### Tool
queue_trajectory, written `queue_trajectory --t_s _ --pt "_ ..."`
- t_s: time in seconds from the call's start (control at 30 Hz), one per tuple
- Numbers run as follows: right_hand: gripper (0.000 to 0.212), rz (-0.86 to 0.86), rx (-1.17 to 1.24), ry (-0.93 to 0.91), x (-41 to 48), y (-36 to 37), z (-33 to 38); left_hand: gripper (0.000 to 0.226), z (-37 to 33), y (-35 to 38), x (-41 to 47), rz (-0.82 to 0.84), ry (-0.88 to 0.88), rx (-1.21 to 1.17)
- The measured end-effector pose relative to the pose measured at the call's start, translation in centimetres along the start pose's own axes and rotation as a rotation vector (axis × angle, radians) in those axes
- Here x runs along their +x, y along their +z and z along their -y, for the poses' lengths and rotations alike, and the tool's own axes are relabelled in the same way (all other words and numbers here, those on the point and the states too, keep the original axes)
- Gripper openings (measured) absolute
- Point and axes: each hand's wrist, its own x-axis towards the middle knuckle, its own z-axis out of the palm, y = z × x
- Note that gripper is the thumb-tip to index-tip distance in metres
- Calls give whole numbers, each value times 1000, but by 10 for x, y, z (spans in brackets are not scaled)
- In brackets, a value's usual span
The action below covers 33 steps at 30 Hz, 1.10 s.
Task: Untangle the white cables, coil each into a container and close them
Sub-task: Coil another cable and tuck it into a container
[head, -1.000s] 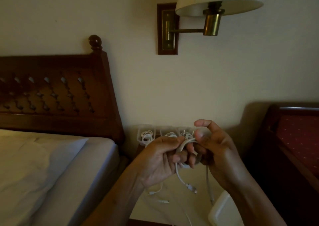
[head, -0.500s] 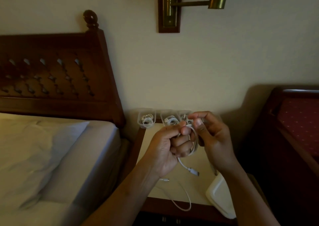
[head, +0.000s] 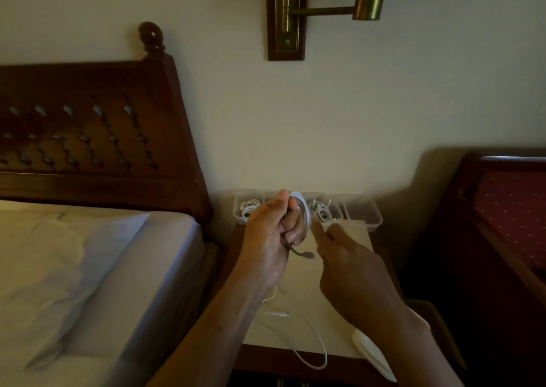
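My left hand [head: 270,238] grips a coiled white cable [head: 304,209] above the bedside table [head: 348,238]; the cable's plug end [head: 307,254] sticks out below my fist. My right hand [head: 351,265] hovers just right of the coil with fingers loose and the index finger pointing toward it, holding nothing. Several clear containers stand in a row against the wall: one on the left [head: 246,207] and one in the middle [head: 322,209] hold coiled white cables, and the rightmost container [head: 362,212] looks empty. Another loose white cable [head: 313,345] lies on the table near its front edge.
White container lids [head: 373,354] lie at the table's front right corner. A bed with a white pillow [head: 74,268] and dark wooden headboard [head: 88,138] is on the left. A dark wooden chair with red upholstery [head: 508,209] stands on the right. A brass wall lamp [head: 325,5] hangs above.
My right hand has let go of the coil and drawn back to the right and down. The left hand keeps the coil, now lifted toward the containers.
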Motion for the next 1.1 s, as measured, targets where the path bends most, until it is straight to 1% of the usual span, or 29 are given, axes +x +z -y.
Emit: queue_trajectory --t_s 0.07,0.13,0.23,0.4,0.53,0.67,0.7,0.77,0.83,0.9,0.97,1.0,1.07,1.1 --pt "79 75 -91 -34 1 -3 4 33 2 -3 2 -22 7 19" --pt "68 143 -161 -72 6 -7 7 33 4 -5 3 -14 -14 -24" --pt "54 165 -178 -94 13 -13 9 35 5 -4 6 -21 -1 -16" --pt "35 111 -139 -194 11 -26 11 37 -2 -4 8 -46 64 112" --pt "23 -7 -148 -359 12 -42 8 32 -11 2 10 -29 110 232" --pt "10 -104 -181 -553 22 -60 5 31 -21 9 11 -48 80 340" --pt "9 -114 -186 -620 23 -64 4 32 -22 11 12 -72 67 394" --pt "14 -123 -214 -741 28 -72 2 37 -22 14 12 -101 47 572" --pt "12 -168 -151 -810 35 -79 -1 48 -22 14 11 -35 -6 686" --pt "5 -223 21 -830 43 -82 -6 59 -24 13 8 116 -85 636" --pt "4 -268 133 -812 49 -79 -12 64 -27 12 6 227 -150 586" --pt "7 -283 185 -756 50 -76 -15 64 -27 11 6 262 -179 571" --pt "12 -267 338 -559 50 -66 -20 60 -27 12 8 303 -245 485" --pt "11 -239 419 -465 50 -61 -21 58 -28 12 10 316 -276 445"
